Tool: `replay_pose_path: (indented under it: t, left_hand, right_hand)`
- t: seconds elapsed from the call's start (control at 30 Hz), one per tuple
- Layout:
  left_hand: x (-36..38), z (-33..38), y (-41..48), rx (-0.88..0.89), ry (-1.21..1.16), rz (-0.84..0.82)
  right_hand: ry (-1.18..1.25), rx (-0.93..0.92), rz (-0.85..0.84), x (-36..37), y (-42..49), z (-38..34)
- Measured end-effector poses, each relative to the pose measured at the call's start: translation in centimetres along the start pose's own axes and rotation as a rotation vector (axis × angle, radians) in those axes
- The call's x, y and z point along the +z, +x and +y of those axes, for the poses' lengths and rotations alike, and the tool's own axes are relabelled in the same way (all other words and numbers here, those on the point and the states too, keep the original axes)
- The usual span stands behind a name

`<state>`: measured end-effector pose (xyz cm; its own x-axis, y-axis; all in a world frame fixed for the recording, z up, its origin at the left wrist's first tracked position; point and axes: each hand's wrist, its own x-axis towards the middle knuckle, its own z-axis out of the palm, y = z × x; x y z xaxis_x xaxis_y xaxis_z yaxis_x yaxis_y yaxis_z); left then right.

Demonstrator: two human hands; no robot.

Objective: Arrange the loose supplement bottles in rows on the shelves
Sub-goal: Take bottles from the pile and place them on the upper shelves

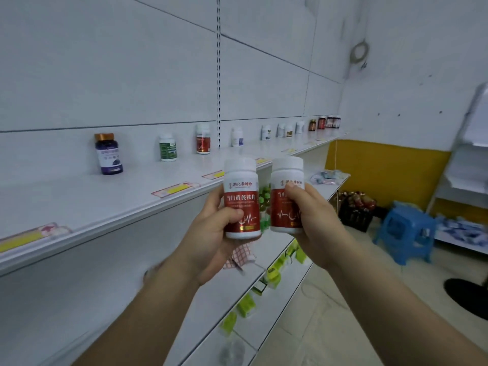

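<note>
**Held items.** Left bottle (241, 199): white, white cap, red label. The left hand (211, 233) grips its lower half with curled fingers, thumb (233, 213) across the label. Right bottle (286, 196): same kind. The right hand (314, 228) grips it, thumb (293, 192) over the label's right part. The two stand just beside each other with a narrow gap between.

**Surroundings.**
- Top shelf (105, 202): left of and behind the fingers.
- Purple bottle (108, 153), green bottle (168, 147) and red bottle (203, 139): left of and above the fingers, well apart, against the back panel.
- White bottle (237, 137): right above the left bottle's cap, with more small bottles beyond it.
- Brown bottles (323, 122): at the far end.
- Tags (174, 189): along the shelf's front edge.
- Green-capped bottles (264, 196): showing through the gap between the held pair.
- Checked cloth (241, 256): below the fingers.
- Green boxes (274, 270): on the lower shelf (264, 313).
- Crate (355, 207) and blue stool (405, 233): on the floor, right of the right hand.

**Orientation.** Both held bottles are upright, caps up, long axes near vertical, labels towards the camera.

**Edges and room.** The top shelf's front edge runs from lower left to upper right and passes behind the left bottle. Bare shelf surface lies left of the fingers, between the back row and that edge.
</note>
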<state>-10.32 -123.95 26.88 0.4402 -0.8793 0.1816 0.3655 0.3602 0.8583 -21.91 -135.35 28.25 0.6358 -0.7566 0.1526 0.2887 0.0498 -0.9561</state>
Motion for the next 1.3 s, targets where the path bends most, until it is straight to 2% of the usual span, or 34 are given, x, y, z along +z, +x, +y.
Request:
replay_pose_path:
  t: [0.17, 0.27, 0.57, 0.67, 0.77, 0.83, 1.1, 1.3]
  left_hand:
    - [0.5, -0.7, 9.5, -0.002, -0.024, 0.07]
    - [0.4, -1.2, 14.4, 0.033, -0.005, 0.129]
    - [1.7, -2.1, 25.9, 0.23, 0.212, 0.396]
    - [2.1, -2.2, 29.3, 0.268, 0.326, 0.546]
    - [1.2, -0.9, 31.5, 0.254, 0.576, 0.69]
    - [0.2, 0.4, 32.4, 0.234, 0.66, 0.764]
    - [-5.9, 2.1, 36.1, -0.019, 0.891, 0.898]
    - [-8.5, 1.7, 39.7, -0.039, 0.952, 0.965]
  right_hand:
    - [-0.01, -0.015, 0.028, -2.7, 9.5, -0.6]
    - [-0.018, -0.022, -0.01, -3.9, 14.9, -0.7]
    - [-0.021, -0.057, -0.289, -5.6, 31.6, 0.2]
    - [-0.068, -0.071, -0.423, -6.2, 36.7, -0.2]
    - [-0.142, -0.119, -0.527, -5.7, 41.0, -0.7]
    - [-0.172, -0.145, -0.586, -4.9, 43.5, -0.8]
    - [-0.399, -0.124, -0.715, 0.3, 52.0, 3.1]
    - [-0.46, -0.107, -0.81, 3.6, 56.6, 5.9]
